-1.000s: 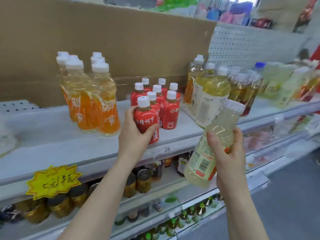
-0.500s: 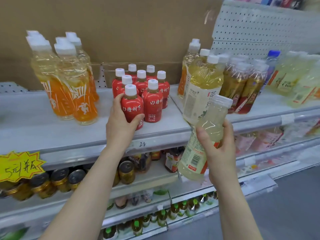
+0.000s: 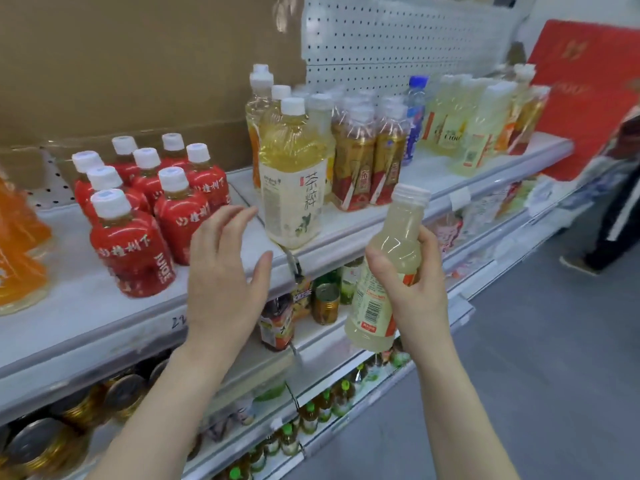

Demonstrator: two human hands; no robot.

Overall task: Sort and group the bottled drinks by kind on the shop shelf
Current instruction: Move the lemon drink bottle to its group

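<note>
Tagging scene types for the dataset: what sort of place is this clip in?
Most likely a small shop's drinks aisle: a tiered white shelf with label tags on its front edge, red-label bottles of one brand grouped in rows, and a pegboard back panel behind them.

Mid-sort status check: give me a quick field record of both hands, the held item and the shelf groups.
left hand: open, empty, over the shelf edge, right of the red bottles
right hand: grips a pale cloudy bottle, tilted, off the shelf
red group: clustered upright
centre: big yellow tea bottle, amber bottles beside it
far right: pale bottles resembling the held one
</note>
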